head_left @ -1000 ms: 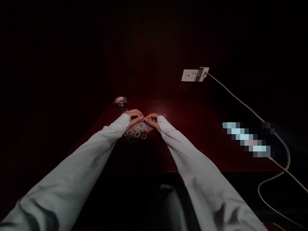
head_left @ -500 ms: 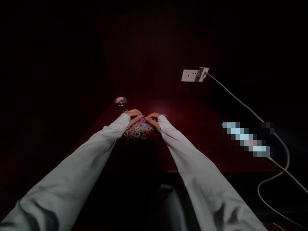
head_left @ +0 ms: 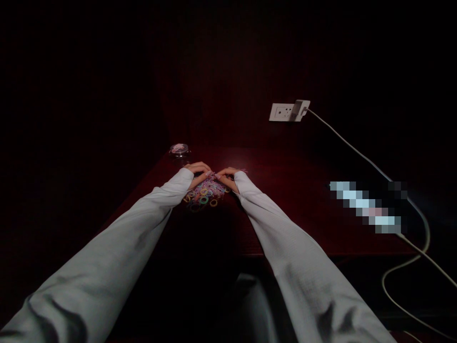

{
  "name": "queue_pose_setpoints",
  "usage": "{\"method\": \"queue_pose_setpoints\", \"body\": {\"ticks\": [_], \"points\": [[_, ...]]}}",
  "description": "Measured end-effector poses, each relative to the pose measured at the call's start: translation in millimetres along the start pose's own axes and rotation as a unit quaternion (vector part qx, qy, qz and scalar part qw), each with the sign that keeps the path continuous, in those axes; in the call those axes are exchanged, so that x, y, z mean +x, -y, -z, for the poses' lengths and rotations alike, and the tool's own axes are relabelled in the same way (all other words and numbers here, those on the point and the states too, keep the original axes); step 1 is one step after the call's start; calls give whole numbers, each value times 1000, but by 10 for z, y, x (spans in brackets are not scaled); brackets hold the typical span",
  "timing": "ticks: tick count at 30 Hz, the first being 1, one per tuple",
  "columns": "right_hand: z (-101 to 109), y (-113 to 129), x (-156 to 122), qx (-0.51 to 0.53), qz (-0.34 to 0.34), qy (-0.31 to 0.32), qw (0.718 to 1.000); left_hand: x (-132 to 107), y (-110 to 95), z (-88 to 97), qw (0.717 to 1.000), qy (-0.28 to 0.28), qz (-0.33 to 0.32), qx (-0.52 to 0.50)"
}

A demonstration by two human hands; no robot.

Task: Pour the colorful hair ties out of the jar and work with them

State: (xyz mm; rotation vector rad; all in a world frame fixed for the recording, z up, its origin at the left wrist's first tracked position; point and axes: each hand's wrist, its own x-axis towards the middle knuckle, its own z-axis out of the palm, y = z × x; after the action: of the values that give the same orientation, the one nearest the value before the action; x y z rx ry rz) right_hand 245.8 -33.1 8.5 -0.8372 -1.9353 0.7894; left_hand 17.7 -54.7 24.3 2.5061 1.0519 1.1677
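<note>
A heap of small colourful elastic hair ties (head_left: 208,191), pink, purple, yellow and green, lies on the dark red desk (head_left: 293,209). My left hand (head_left: 199,171) curves over its far left side, thumb and fingers pinched together. From the right, my right hand (head_left: 227,175) comes in with its fingertips pinched too. The two sets of fingertips nearly meet above the heap, with pinkish hair ties between them. Which ties each hand grips is too small to tell. A few pink strands lie just beyond my right hand.
A round clear container (head_left: 179,150) with pinkish contents stands at the far left of the desk. On the back wall is a white socket (head_left: 282,112) with a charger (head_left: 300,109). Its cable (head_left: 360,153) runs down past a pixelated device (head_left: 364,205) on the right.
Both hands stay in nearly the same place over the heap, with only slight finger movement at the tips. Everything else looks unchanged.
</note>
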Motion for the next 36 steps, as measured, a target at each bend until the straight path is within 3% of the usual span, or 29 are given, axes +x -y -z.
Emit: {"method": "queue_pose_setpoints", "body": {"ticks": [8, 19, 26, 36], "points": [[18, 29, -19, 10, -6, 8, 1000, -24, -137, 14, 1000, 2, -4, 7], [-13, -2, 10, -4, -16, 7, 1000, -18, -153, 31, 1000, 6, -4, 3], [66, 124, -55, -2, -10, 21, 1000, -5, -29, 31, 1000, 15, -7, 12], [32, 74, -20, -12, -10, 10, 1000, 29, 49, 6, 1000, 2, -15, -5]]}}
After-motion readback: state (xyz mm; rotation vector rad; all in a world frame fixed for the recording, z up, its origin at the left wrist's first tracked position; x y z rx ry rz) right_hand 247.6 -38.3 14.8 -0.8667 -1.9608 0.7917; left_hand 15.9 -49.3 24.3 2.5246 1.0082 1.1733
